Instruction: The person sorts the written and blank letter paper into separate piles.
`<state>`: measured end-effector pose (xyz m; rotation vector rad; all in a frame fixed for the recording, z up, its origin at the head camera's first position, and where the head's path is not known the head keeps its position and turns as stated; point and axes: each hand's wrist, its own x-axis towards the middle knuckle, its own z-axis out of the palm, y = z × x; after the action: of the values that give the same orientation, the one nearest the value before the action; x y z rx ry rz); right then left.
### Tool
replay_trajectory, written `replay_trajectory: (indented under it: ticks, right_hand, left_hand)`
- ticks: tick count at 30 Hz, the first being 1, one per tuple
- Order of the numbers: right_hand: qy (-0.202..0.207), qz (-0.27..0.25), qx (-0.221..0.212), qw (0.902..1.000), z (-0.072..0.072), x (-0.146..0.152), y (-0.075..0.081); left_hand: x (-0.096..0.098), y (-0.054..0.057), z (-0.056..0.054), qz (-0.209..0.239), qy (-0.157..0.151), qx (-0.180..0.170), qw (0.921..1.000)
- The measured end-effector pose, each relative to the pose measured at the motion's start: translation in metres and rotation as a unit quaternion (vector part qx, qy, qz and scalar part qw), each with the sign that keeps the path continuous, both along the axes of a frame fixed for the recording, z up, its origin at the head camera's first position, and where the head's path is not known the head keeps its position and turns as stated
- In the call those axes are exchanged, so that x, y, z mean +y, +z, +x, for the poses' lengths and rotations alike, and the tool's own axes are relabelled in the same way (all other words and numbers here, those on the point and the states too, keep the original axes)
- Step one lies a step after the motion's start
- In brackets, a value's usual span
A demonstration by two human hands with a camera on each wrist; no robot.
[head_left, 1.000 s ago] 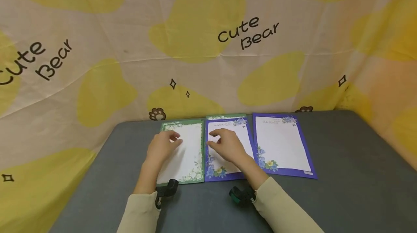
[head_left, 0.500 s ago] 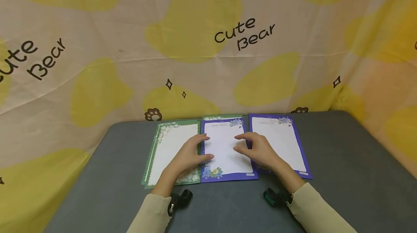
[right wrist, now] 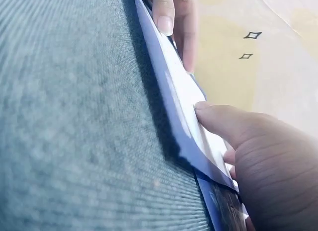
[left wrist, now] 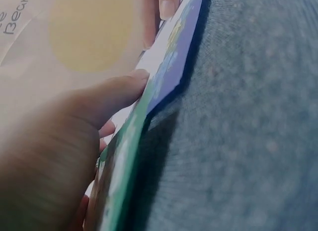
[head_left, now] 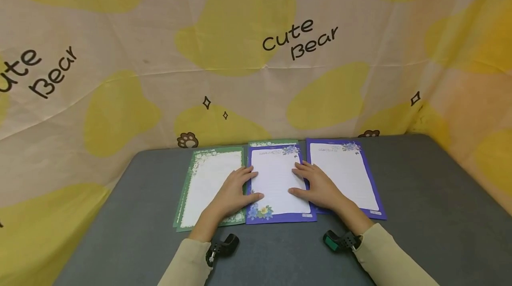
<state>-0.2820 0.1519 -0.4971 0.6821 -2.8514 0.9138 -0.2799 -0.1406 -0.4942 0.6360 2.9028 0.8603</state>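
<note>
A purple-bordered sheet of flowered stationery [head_left: 276, 179] lies in the middle of the row in the head view. My left hand [head_left: 233, 191] reaches over its left edge, thumb and fingertips on the paper. At its right edge my right hand [head_left: 318, 189] lies the same way, fingers spread. Both thumbs show resting on the white part in the wrist views. Behind the purple sheet's top edge peeks a green-bordered sheet [head_left: 276, 142]. Green-bordered sheets [head_left: 206, 179] lie to the left, slightly fanned, partly under my left hand. Another purple-bordered sheet [head_left: 346, 170] lies on the right, partly hidden by my right hand.
The sheets lie on a dark grey table [head_left: 276, 255]. A yellow and cream cloth [head_left: 240, 32] printed with "Cute Bear" hangs behind the table's back edge. Black wrist devices [head_left: 224, 246] sit at both cuffs.
Both hands have moved right from the green and middle sheets to either side of the middle purple sheet, then come down onto it. The sheets at the left are more uncovered.
</note>
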Motion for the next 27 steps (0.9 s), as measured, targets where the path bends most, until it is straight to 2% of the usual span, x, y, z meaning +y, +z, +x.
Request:
replay_trajectory:
  ticks: [7,12,18,21,24,27]
  right_hand:
    - [0.006,0.022,-0.004,0.9997,0.0016,-0.0012,0.0015]
    - [0.007,0.036,-0.005,0.9993,0.0017,-0.0014,0.0039]
    - [0.010,0.061,0.004,0.9981,0.0003,-0.0020,0.0050]
    - [0.008,0.069,0.013,0.9975,0.0002,-0.0023,0.0049]
    - [0.001,0.068,0.027,0.9973,0.0009,-0.0025,0.0039]
    - [-0.013,0.037,0.027,0.9989,0.0025,-0.0031,0.0034]
  left_hand:
    - [0.0004,0.0025,0.0020,0.003,0.009,-0.003,1.0000]
    - [0.0018,0.0047,0.0034,-0.010,0.009,-0.001,0.9999]
    - [0.0026,0.0049,0.0042,-0.028,0.016,0.003,0.9995]
    - [0.0035,0.0063,0.0053,-0.023,0.020,0.009,0.9995]
    - [0.0048,0.0079,0.0061,-0.013,0.025,0.019,0.9994]
    - [0.0060,0.0082,0.0063,0.000,0.030,0.031,0.9991]
